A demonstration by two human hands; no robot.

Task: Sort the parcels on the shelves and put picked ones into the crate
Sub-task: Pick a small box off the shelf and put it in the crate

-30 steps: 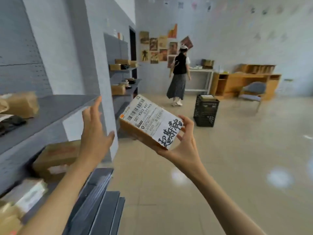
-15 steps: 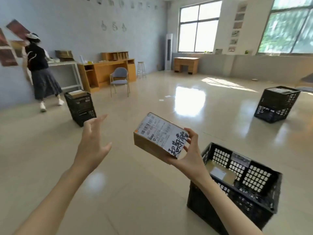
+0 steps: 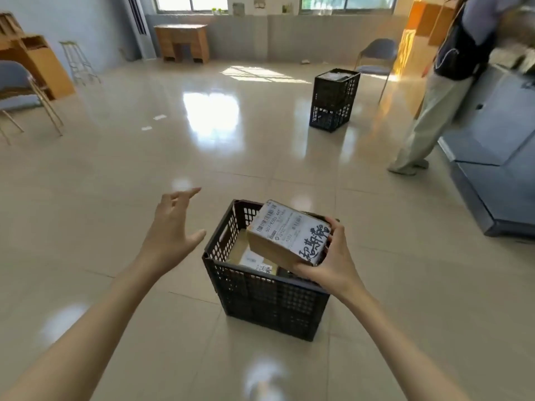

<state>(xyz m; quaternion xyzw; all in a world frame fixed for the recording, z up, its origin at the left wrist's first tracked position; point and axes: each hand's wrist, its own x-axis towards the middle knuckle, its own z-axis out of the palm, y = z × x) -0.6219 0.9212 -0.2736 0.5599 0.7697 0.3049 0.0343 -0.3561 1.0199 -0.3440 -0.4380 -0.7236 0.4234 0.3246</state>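
Inspector: Begin at the fingers. What does each hand hold?

Clerk: The right hand (image 3: 333, 264) grips one cardboard parcel (image 3: 285, 237) by its near end, thumb along the top edge, fingers curled underneath. The left hand (image 3: 170, 233) holds nothing; its fingers (image 3: 185, 195) are spread and relaxed, apart from everything.

Inspector: Position of the parcel?

Clerk: Just beyond the right fingertips, tilted, over the open top of the near black crate (image 3: 260, 293). It is not yet set down. The crate stands on the tiled floor (image 3: 115, 175), to the right of the left thumb.

Inspector: Contents of that crate, counted?

Clerk: At least one flat labelled parcel (image 3: 254, 260) below the held one; more I cannot count.

Inspector: Writing?

Clerk: The held parcel bears one white shipping label with a barcode, a code reading roughly "507-K503" and again "K503", plus large black handwritten characters at the end by the thumb. Smaller print is illegible.

Inspector: Further out?

Clerk: A second black crate (image 3: 333, 102), well beyond the right hand, holding items. One other person (image 3: 434, 96) stands at grey shelving (image 3: 492, 134) on the far right. Two blue chairs (image 3: 14, 96) (image 3: 376, 57), one stool (image 3: 78, 63), and one wooden desk (image 3: 182, 41) under the windows.
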